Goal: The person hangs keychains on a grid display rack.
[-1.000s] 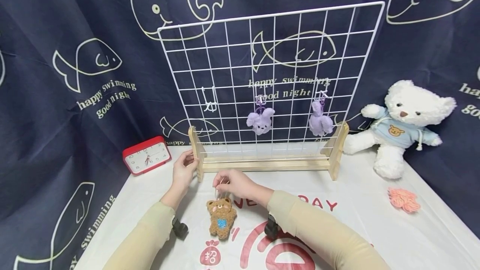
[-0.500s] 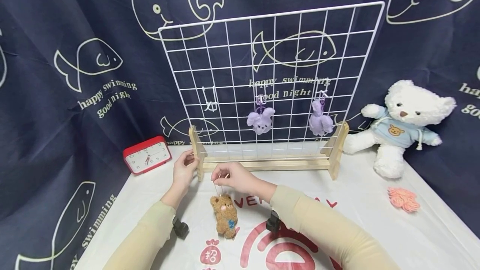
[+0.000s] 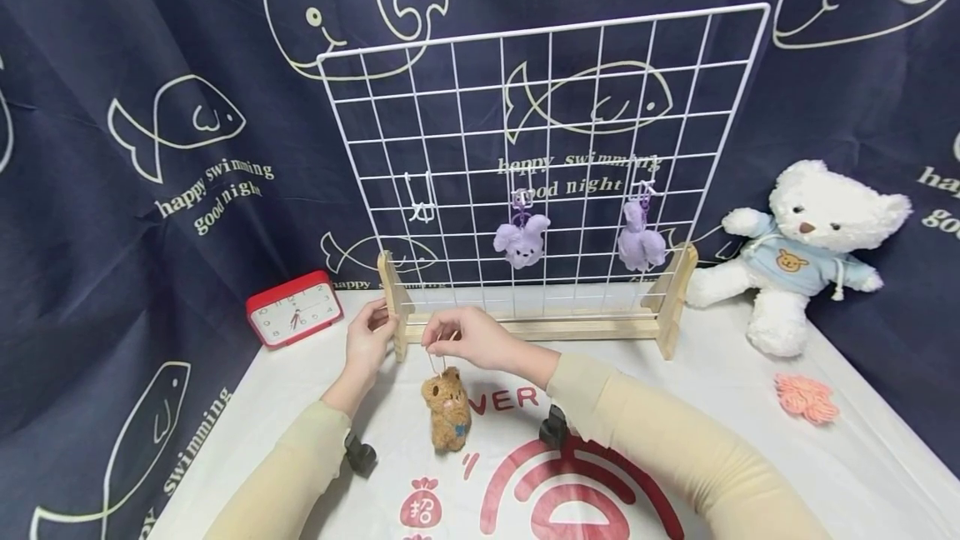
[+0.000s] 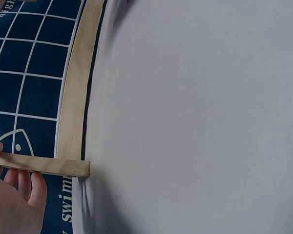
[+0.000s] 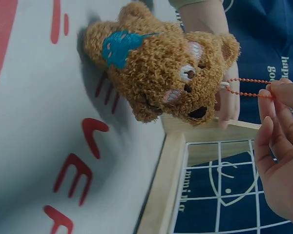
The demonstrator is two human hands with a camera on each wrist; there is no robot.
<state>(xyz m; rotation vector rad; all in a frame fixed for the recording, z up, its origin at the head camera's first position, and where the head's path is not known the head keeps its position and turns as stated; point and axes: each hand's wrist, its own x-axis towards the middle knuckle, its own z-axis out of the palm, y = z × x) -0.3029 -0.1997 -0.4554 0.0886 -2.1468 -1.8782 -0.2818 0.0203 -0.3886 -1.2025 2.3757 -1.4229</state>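
Observation:
My right hand (image 3: 472,338) pinches the orange bead chain (image 5: 249,87) of a brown plush bear keychain (image 3: 447,411). The bear hangs below the fingers in front of the rack, a blue patch on its belly. At the left end of the white wire grid rack (image 3: 550,98), my left hand (image 3: 369,340) holds the wooden upright foot (image 4: 44,165), thumb on one side and fingers on the other. A white hook (image 3: 422,208) sits on the grid's left part. Two lilac plush keychains hang further right: one in the middle (image 3: 522,240), another near the right edge (image 3: 641,240).
A red-framed clock (image 3: 295,311) stands left of the rack. On the right a white teddy bear (image 3: 810,248) in a blue top leans by the curtain, with a pink fuzzy bundle (image 3: 806,398) in front of it. A white cloth (image 3: 360,498) with red print covers the table.
The right hand has moved upward toward the rack, carrying the bear keychain with it. The bear has swung round to face more to the right. The left hand stays put.

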